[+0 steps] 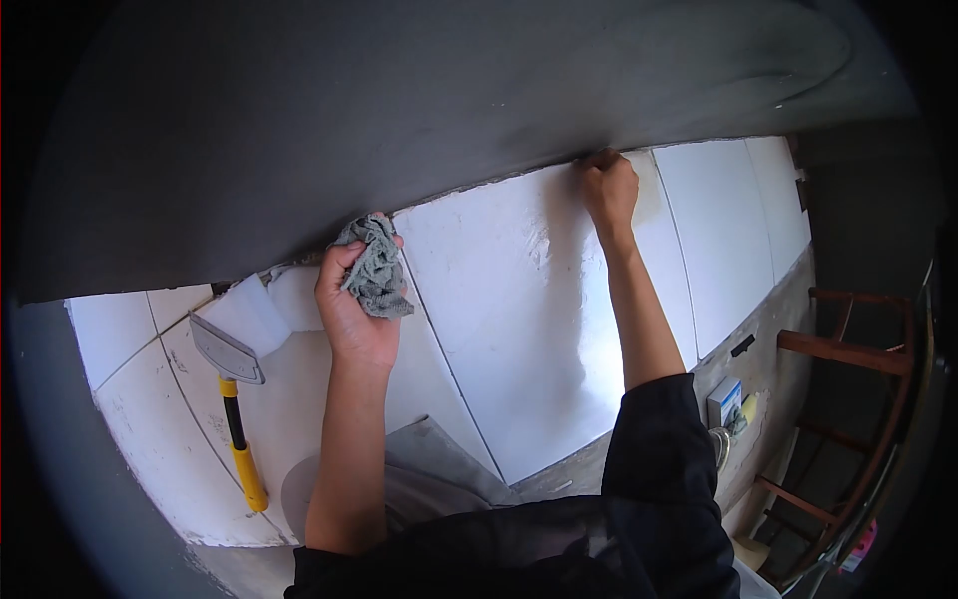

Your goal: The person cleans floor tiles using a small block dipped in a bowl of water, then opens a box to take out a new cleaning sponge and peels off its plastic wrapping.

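My left hand is closed around a crumpled grey-green cloth, held above the white tiles close to the dark wall. My right hand is curled into a fist at the line where a large white tile meets the dark wall. Its fingertips point away from me, so whatever they may grip is hidden. Wet, shiny streaks show on the tile beside that arm. Left of my left hand lies a scraper with a yellow and black handle and a wide grey head, against a white block.
A reddish-brown wooden frame stands at the right. Near it on the grey floor are a small blue-and-white box and a black piece. A pink object sits at the lower right.
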Demonstrator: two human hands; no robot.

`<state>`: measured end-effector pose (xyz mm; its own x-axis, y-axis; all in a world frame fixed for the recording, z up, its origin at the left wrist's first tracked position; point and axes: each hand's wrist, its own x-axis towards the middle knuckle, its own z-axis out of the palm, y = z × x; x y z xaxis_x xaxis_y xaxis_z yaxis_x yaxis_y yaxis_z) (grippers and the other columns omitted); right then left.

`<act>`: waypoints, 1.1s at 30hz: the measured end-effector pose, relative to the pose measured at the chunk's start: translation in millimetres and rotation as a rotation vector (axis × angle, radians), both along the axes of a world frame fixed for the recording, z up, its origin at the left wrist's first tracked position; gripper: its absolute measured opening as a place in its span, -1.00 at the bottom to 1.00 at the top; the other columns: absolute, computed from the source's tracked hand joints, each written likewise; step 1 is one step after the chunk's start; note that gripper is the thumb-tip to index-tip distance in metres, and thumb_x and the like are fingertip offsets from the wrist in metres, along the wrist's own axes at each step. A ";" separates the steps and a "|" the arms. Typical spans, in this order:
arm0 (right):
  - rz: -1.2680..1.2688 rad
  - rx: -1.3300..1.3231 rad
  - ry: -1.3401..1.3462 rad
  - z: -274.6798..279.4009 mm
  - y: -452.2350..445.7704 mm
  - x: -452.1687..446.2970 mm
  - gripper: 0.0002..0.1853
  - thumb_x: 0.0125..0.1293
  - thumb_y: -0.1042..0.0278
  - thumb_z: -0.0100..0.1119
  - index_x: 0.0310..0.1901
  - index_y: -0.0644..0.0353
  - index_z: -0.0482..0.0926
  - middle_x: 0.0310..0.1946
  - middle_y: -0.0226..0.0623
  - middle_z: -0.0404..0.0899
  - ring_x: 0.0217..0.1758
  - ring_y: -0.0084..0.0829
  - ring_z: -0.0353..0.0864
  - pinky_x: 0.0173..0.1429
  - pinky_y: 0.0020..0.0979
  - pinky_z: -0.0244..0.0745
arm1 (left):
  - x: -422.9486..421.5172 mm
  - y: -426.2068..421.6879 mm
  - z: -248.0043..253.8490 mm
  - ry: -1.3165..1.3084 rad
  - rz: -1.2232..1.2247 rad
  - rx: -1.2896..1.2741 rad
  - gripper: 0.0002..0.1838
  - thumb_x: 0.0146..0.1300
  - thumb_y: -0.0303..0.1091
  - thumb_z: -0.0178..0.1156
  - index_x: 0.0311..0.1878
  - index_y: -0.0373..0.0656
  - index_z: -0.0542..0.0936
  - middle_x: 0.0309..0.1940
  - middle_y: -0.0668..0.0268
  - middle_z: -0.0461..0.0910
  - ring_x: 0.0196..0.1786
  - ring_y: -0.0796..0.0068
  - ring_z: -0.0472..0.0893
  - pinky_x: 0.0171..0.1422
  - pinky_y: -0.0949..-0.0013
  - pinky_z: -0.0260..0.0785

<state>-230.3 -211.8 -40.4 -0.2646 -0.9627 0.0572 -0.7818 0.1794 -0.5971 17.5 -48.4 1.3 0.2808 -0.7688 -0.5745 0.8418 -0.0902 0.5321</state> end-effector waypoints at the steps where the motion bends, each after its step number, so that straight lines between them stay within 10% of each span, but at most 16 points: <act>1: 0.020 -0.009 0.020 -1.7 1.3 2.3 -0.79 0.11 0.36 0.13 -0.27 0.24 0.67 -0.30 0.05 0.68 -0.17 0.05 0.67 0.00 -0.13 0.53 | 0.0 0.4 0.8 -0.003 -0.014 -0.009 -0.60 0.17 -0.18 0.09 0.03 -0.12 0.60 -0.28 0.32 0.61 -0.41 0.57 0.46 -0.44 0.50 0.20; 33: -0.017 -0.097 -0.031 -1.2 15.2 -9.2 -0.84 0.20 0.41 0.18 -0.26 0.29 0.66 -0.31 -0.05 0.69 -0.20 -0.09 0.67 -0.01 -0.24 0.49 | -1.4 -2.2 -1.0 0.032 0.042 0.003 -0.60 0.16 -0.18 0.10 0.02 -0.13 0.61 -0.27 0.30 0.62 -0.42 0.57 0.45 -0.42 0.49 0.22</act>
<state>-239.6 -196.6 -41.7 -0.2838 -0.9483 0.1417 -0.7600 0.1324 -0.6363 16.1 -50.6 0.3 0.2943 -0.7552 -0.5857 0.8616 -0.0555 0.5045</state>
